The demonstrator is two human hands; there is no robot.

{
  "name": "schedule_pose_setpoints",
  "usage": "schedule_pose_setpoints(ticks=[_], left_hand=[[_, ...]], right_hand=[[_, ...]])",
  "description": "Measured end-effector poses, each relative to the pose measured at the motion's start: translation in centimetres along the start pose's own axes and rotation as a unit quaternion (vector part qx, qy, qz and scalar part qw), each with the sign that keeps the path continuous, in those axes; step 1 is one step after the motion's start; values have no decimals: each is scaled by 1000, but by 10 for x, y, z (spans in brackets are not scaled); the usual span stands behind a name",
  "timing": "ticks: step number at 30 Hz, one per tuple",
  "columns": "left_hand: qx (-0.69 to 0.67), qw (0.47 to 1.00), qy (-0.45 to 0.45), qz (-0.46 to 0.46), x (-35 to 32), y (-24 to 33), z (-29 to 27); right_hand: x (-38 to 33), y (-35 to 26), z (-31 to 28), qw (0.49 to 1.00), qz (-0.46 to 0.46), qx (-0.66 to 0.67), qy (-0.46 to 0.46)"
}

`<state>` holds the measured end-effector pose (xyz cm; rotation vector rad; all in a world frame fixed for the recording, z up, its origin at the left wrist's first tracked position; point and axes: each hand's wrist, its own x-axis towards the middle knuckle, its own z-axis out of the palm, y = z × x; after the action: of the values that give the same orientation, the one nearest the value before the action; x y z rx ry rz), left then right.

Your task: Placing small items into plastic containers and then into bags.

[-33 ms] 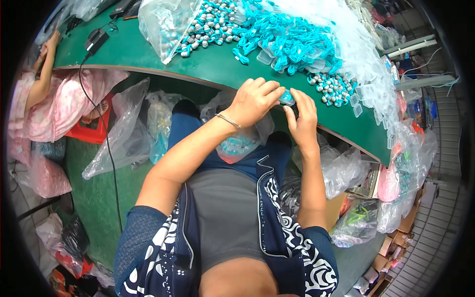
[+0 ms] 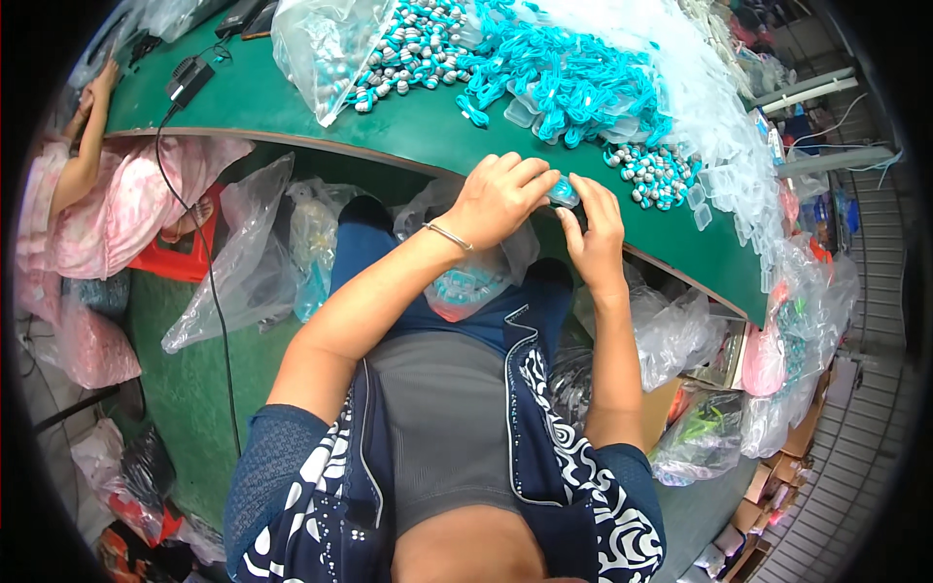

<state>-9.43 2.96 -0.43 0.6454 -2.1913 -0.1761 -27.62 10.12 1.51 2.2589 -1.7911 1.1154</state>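
Note:
Above the near table edge, a small clear plastic case with something turquoise inside is held between my two hands. My left hand, with a metal bangle at its wrist, has its fingers closed on the case's left side. My right hand pinches the right side between thumb and fingers. Beyond them lies a heap of turquoise cords. Grey-and-white striped beads with turquoise cord sit in a left pile and a smaller right pile. Many clear cases spread along the right.
The green table curves around me. A clear bag stands by the left beads, and an open bag with turquoise pieces is at my lap. A black cable hangs down at left. Another person's arm rests at the far left.

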Motion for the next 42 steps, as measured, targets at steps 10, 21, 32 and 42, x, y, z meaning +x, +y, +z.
schedule_pose_setpoints(ticks=[10,21,32,42], left_hand=[[-155,986,-49,-29,6,-11,-8],[-223,971,-60,-55,6,-17,-9],[-196,978,-29,-62,7,-11,-11],[-216,973,-52,-65,5,-15,-7]], right_hand=[[12,6,3,995,-31,99,-4],[13,5,10,990,-3,144,-3],[12,7,13,988,32,152,-8],[10,2,13,984,52,168,-4]])
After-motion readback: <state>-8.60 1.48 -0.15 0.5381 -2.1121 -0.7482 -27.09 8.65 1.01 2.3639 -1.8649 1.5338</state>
